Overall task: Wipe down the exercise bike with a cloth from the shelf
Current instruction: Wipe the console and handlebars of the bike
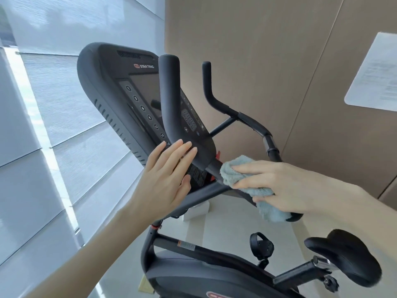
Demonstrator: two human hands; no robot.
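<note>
A black exercise bike (189, 252) fills the view, with its console (120, 87) tilted at upper left, two upright handlebar horns (171, 100) and a saddle (348, 254) at lower right. My right hand (277, 186) grips a light blue fluffy cloth (236, 171) and presses it on the handlebar stem just below the console. My left hand (169, 175) lies flat with fingers spread against the lower edge of the console and the near horn's base, holding nothing.
Pale window blinds (53, 115) run along the left. A tan wall (268, 61) stands behind the bike with a white notice sheet (378, 74) at the right. A black pedal (261, 246) hangs over the light floor (214, 229).
</note>
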